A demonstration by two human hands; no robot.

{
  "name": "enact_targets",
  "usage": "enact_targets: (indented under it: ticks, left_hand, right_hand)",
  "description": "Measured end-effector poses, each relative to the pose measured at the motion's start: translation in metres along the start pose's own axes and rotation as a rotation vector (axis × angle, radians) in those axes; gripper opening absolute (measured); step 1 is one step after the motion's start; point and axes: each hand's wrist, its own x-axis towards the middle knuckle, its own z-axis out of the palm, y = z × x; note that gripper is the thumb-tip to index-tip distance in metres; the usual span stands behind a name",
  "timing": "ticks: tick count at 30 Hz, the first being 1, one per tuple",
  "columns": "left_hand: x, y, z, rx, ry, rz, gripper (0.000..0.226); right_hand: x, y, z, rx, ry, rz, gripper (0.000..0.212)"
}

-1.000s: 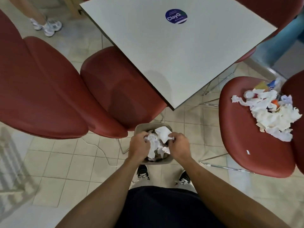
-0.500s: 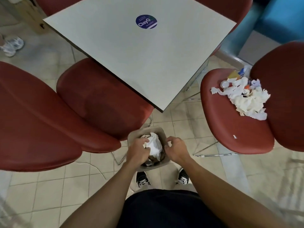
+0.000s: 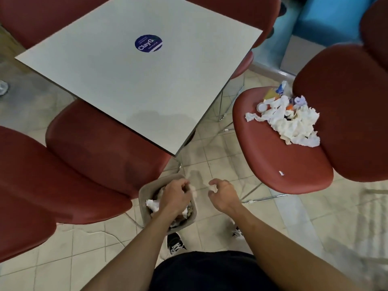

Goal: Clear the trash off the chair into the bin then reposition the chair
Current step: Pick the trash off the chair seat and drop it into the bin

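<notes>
Left hand over bin, grip curled (contents unclear); right hand empty, grip open; trash on chair, well apart.

Soft even indoor light, faint shadows, motion blur throughout, edges bowed by wide-angle distortion.

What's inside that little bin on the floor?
Crumpled white paper shows inside the bin, with darker scraps beneath. The left hand covers much of the opening, so the rest is hidden.
</notes>
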Motion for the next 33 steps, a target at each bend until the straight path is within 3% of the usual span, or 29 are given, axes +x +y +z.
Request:
enact_targets:
  ticks: [6, 16, 33]
  left_hand:
    - [0.015, 0.061, 0.034, 0.062, -0.061, 0.011, 0.039]
    - [0.049, 0.190, 0.110, 0.165, -0.060, 0.165, 0.037]
    - [0.128, 0.307, 0.129, 0.141, -0.192, 0.382, 0.029]
  right_hand:
    - [0.021, 0.047, -0.054, -0.016, -0.001, -0.021, 0.053]
    - [0.064, 0.156, -0.181, -0.015, 0.061, 0.096, 0.050]
    - [0.115, 0.193, -0.296, 0.171, 0.281, 0.217, 0.054]
